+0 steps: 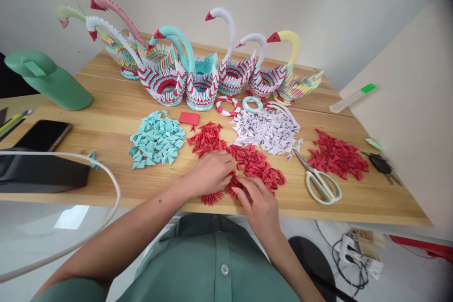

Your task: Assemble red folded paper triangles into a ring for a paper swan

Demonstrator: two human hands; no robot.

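Close to the table's front edge lies a spiky fan of red folded-paper pieces [211, 198], and it runs under my fingers. My left hand [214, 173] is closed over its far side, fingers bent down and pinched at the red paper. From the right, my right hand [259, 202] reaches in, thumb and fingers pinching at the same red pieces. The fingertips hide the exact spot where they grip. Loose red triangles [253, 164] lie just beyond both hands. Further off are piles of turquoise triangles [158, 138] and white triangles [267, 130].
Several paper swans [164, 87] stand along the back, with two paper rings [227, 105] before them. Scissors [322, 184], another red pile [338, 155] and keys [382, 164] are at right. A green bottle [49, 80], phone [44, 136] and white cable [115, 188] are at left.
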